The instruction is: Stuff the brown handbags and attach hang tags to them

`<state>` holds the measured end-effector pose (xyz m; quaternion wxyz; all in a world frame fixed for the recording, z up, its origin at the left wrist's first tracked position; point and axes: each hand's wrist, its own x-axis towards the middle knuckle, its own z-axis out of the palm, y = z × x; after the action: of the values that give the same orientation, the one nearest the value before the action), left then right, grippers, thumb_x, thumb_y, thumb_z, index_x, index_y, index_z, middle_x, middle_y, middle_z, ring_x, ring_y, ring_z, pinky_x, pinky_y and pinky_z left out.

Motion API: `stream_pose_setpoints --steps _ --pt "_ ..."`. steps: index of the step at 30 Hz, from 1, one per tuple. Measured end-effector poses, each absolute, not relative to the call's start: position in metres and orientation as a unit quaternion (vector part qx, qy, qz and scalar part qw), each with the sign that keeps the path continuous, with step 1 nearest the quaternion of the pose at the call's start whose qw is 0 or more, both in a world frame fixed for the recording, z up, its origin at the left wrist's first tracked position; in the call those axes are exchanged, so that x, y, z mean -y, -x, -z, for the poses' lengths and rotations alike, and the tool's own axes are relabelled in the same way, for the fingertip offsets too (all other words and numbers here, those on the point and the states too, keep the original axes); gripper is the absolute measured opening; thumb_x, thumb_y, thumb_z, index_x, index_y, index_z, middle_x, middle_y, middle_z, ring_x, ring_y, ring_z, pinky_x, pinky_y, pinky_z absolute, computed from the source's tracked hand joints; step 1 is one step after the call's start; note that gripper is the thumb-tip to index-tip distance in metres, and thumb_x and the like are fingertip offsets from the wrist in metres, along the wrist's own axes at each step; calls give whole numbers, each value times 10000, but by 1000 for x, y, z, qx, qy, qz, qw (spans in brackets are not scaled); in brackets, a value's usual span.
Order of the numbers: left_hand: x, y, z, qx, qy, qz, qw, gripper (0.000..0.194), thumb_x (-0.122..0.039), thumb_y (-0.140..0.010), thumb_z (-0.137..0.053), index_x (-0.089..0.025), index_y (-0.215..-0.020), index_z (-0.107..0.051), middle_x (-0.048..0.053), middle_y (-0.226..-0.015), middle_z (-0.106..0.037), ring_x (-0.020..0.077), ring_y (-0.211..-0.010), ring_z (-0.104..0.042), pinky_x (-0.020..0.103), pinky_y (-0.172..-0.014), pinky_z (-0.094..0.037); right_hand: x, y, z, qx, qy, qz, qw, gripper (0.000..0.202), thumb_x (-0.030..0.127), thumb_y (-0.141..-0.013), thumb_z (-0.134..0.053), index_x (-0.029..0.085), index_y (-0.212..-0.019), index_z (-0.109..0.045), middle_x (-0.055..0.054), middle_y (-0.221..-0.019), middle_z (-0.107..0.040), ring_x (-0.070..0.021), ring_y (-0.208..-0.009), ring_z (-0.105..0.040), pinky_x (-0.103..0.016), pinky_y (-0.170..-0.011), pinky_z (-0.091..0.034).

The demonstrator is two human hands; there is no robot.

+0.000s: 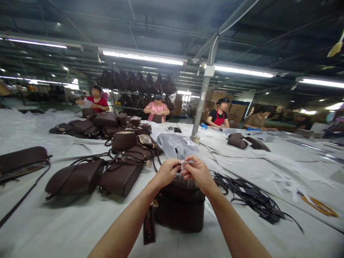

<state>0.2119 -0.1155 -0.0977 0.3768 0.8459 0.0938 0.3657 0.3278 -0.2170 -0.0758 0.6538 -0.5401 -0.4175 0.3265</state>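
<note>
A dark brown handbag (180, 215) stands upright on the white-covered table in front of me. Its black hang tag (149, 227) with orange lettering dangles at the left side. Over the bag's top, my left hand (167, 172) and my right hand (198, 173) meet with fingertips pinched. Between them is a small piece of thin white wrapping (183, 165), and both hands are closed on it. A short dark strip shows at my left fingertips; what it belongs to is hidden. Just behind my hands lies a clear plastic bag (172, 143) with a white label.
Brown handbags (120, 175) are heaped to the left, beside plastic sheeting (32, 129). At right lie a pile of black tags with cords (249, 197), white paper strips (285, 181) and yellow-brown loops (318, 206). A metal post (201, 104) rises beyond. Several co-workers sit across the table.
</note>
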Motion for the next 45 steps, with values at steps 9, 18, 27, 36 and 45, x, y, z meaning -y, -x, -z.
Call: stream_pose_setpoints --steps 9,18,27,36,45 --pt "114 -210 98 -93 -872 -358 321 195 -177 -867 -457 -170 -694 -547 8 -704 -522 150 -700 -482 247 -659 -357 216 -339 52 369 550 -432 612 202 292 -775 -703 167 -840 -558 -53 -739 -709 -165 -645 -718 -238 -566 -583" --pt "112 -213 96 -87 -877 -336 332 190 -228 -888 -449 -165 -751 -565 9 -744 -542 156 -756 -496 245 -702 -374 214 -344 35 634 689 -80 342 53 151 -793 -585 196 -780 -610 -4 -691 -633 -136 -642 -591 -228 -587 -436" --pt "108 -196 71 -62 -899 -232 365 218 -209 -850 -379 -151 -826 -588 9 -804 -580 157 -782 -518 253 -752 -430 199 -333 12 626 700 37 341 114 148 -848 -450 194 -833 -554 27 -536 -571 -142 -540 -557 -250 -624 -399" --pt "113 -203 52 -75 -887 -189 415 424 -473 -935 -369 -134 -803 -587 9 -723 -560 134 -670 -522 245 -660 -420 189 -324 -14 546 589 -223 553 277 176 -605 -533 203 -881 -530 97 -454 -509 -86 -381 -451 -162 -370 -324" --pt "95 -195 54 -60 -918 -131 370 409 -501 -905 -424 -157 -695 -493 -33 -642 -456 110 -611 -418 231 -577 -354 198 -327 2 666 604 -44 434 654 387 -777 -554 165 -1371 -395 -149 -1156 -618 -235 -881 -650 -402 -755 -537"
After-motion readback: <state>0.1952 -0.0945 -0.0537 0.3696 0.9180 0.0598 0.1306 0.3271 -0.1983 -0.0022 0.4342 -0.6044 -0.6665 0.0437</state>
